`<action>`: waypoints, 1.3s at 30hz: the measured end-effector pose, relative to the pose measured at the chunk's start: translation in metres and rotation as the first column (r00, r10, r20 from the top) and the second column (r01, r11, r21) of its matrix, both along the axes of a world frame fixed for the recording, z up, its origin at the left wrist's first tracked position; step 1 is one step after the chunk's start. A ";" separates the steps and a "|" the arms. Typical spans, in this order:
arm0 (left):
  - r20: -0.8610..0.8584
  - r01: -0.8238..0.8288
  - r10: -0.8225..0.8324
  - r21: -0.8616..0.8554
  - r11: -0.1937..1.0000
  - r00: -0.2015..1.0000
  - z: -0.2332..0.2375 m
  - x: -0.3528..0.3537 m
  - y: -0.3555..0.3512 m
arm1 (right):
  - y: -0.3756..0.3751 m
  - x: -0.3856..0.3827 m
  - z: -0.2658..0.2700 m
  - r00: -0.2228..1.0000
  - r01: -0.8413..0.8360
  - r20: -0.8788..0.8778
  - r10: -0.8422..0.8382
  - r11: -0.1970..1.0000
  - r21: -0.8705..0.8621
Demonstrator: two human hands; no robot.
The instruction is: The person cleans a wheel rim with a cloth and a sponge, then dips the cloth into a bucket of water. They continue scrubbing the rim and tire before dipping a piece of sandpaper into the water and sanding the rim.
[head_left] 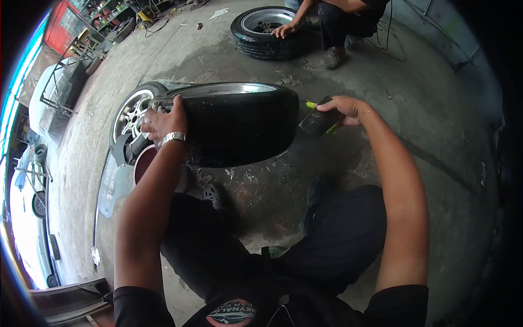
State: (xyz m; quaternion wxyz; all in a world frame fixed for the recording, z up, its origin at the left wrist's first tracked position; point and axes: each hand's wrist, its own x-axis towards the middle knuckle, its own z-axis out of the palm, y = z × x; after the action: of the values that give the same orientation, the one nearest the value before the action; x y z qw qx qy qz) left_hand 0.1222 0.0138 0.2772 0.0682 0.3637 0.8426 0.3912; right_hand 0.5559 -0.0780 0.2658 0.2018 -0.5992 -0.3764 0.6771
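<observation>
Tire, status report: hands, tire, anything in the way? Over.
Left hand at tire, grip blurred. Right hand holding dark sheet. Tire's tread faces wearer. Wheel, bucket near its left end.

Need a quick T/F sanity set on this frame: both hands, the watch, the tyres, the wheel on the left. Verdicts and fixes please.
1. The right hand holds a dark sheet. True.
2. The metal watch is on the right wrist. False: it is on the left wrist.
3. The left hand is at the picture-left end of the near tyre. True.
4. The far tyre has no metal rim. False: a silvery rim shows inside it.
5. A spoked wheel shows left of the near tyre. True.
</observation>
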 end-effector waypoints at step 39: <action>-0.477 0.594 -0.461 0.171 0.786 0.748 0.028 0.073 -0.041 | 0.053 -0.083 0.045 0.851 -0.070 0.319 -0.417 0.512 0.856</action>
State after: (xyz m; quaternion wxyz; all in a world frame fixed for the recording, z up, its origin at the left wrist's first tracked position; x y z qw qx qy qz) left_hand 0.1956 -0.0269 0.3048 -0.0596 0.6693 0.6249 0.3976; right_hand 0.4728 -0.0250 0.3111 0.4329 -0.6110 -0.6288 0.2096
